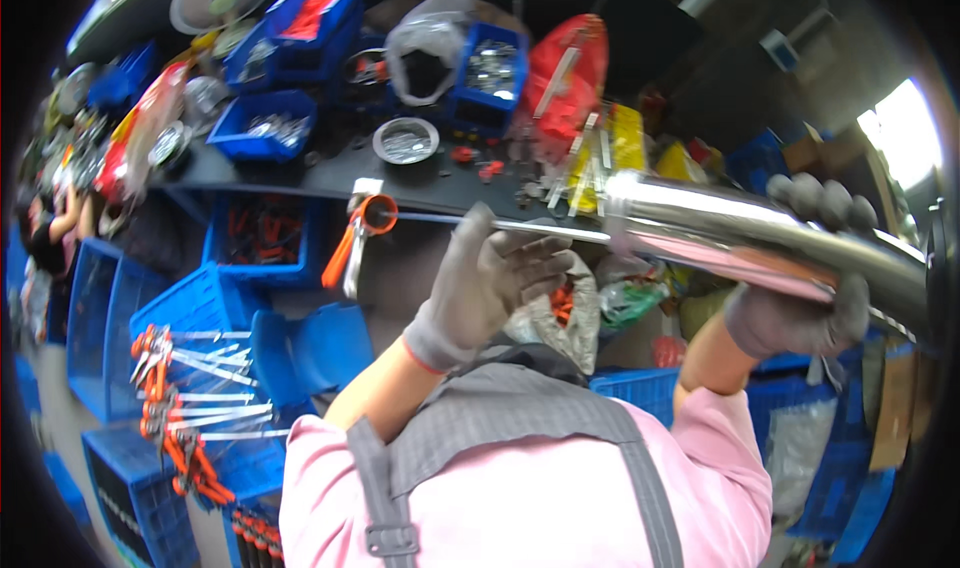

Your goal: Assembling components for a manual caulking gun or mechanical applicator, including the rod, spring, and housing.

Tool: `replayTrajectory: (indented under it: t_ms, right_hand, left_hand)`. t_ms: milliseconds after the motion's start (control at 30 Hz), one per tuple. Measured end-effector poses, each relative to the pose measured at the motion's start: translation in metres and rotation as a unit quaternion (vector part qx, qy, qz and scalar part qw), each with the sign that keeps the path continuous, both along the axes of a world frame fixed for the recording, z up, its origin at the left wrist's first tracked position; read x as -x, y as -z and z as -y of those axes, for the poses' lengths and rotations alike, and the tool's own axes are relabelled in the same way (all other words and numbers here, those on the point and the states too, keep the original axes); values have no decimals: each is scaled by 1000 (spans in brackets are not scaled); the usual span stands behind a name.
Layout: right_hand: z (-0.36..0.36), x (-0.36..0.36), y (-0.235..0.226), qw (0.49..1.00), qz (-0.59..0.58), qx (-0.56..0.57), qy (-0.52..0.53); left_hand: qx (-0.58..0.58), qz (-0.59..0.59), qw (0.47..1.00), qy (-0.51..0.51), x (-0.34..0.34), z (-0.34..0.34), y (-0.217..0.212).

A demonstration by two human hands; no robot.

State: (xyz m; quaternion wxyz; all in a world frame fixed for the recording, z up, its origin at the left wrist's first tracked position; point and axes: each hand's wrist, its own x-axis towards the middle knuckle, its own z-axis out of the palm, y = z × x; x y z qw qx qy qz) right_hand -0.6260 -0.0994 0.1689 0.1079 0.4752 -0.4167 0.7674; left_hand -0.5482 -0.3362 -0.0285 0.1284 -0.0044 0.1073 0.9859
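My left hand (490, 283), in a grey glove, has its fingers stretched and spread beside a thin metal rod (430, 218). The thumb crosses the rod; how firmly the hand touches it I cannot tell. At the rod's left end is a caulking gun handle (352, 248) with an orange trigger and a round orange part. The rod's right end reaches a long, shiny metal barrel (720, 223). My right hand (795, 318), also gloved, grips this barrel from below, with grey fingertips showing over its far side. The barrel's right end fades into the dark rim.
On the dark bench (320, 173) stand blue bins (262, 126) of small metal parts, a round dish (405, 141) and a red bag (568, 88). A blue crate (225, 458) at lower left holds orange-handled rods. People (60, 228) show at far left.
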Motion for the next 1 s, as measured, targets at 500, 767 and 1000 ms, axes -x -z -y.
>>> replayTrajectory:
  t_ms: [500,767,1000]
  right_hand:
    - [30,45,76,972,209,-58,86]
    - [181,42,159,943,214,-176,-187]
    - [364,-23,289,926,188,-261,-195]
  left_hand:
    - [-369,389,806,-252,2,46,242]
    - [-360,311,834,-278,-67,130,391]
    - [-143,268,929,-209,-150,221,466]
